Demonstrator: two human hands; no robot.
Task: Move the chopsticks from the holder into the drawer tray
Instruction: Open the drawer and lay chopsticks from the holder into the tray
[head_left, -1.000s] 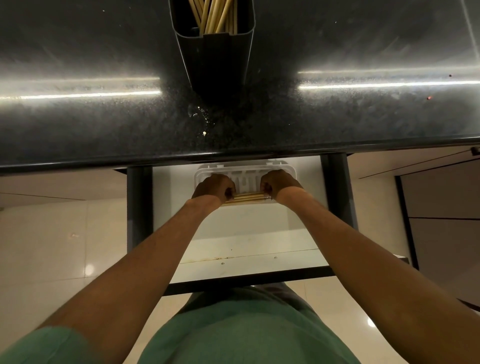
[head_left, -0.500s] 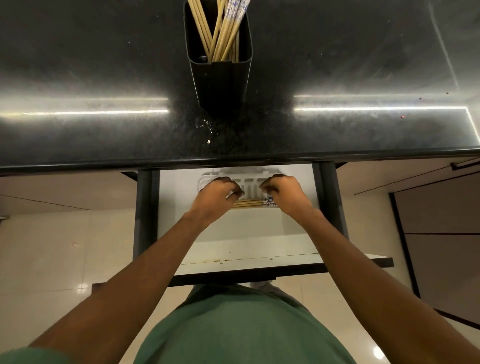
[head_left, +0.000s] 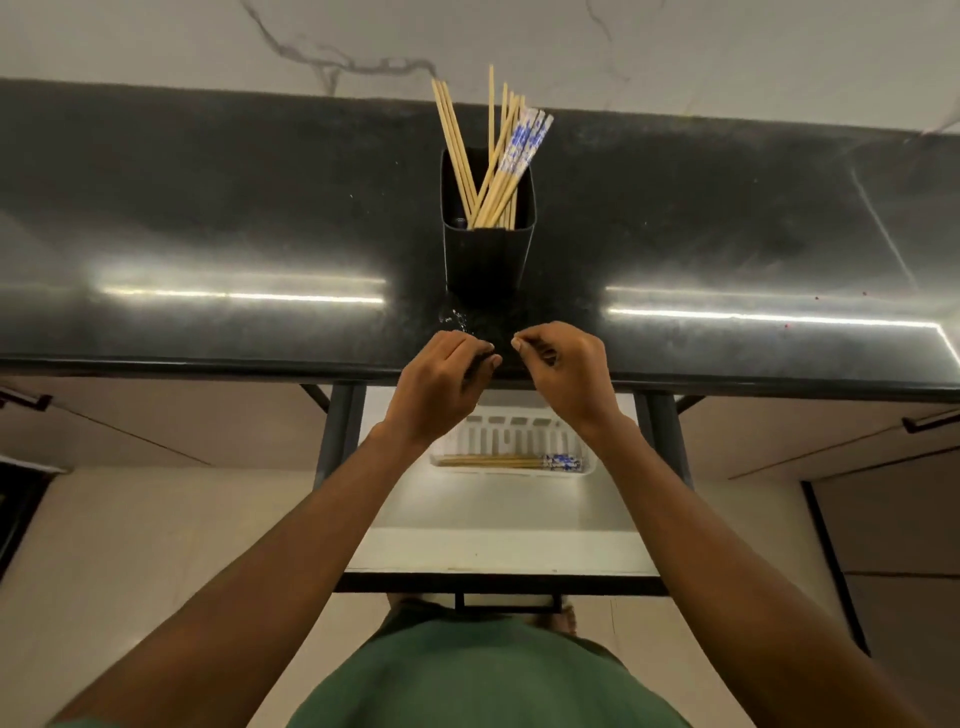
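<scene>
Our grip is empty on both sides: the left hand (head_left: 441, 382) and the right hand (head_left: 563, 371) hang loosely curled, fingertips drawn toward the thumbs, holding nothing, poised over the front edge of the tabletop (head_left: 208, 228) with a narrow gap between them

Nearest to us we see the open drawer (head_left: 493, 551), its dark front rail and handle just above our green shirt (head_left: 488, 675), its pale floor bare between the rail and the tray. Dark side rails bound it left and right, so the room for moving is a straight lane between them, roofed at the far end by the tabletop's overhanging lip

Farther in lies the white tray (head_left: 511, 441), slotted along its back. In its near compartment we see the placed chopsticks (head_left: 511, 461), lying flat with their long axis running left to right, parallel to the drawer front, the blue-patterned ends pointing right

Beyond the hands the black tabletop is broad and bare to either side, streaked with two light reflections. The dark holder (head_left: 485, 254) stands upright near its middle, just past our fingers. The remaining chopsticks (head_left: 493, 161) stand in it, long axes near vertical and fanned: plain ones lean left, blue-patterned ones lean right, tops rising toward the marbled wall (head_left: 675, 52)
</scene>
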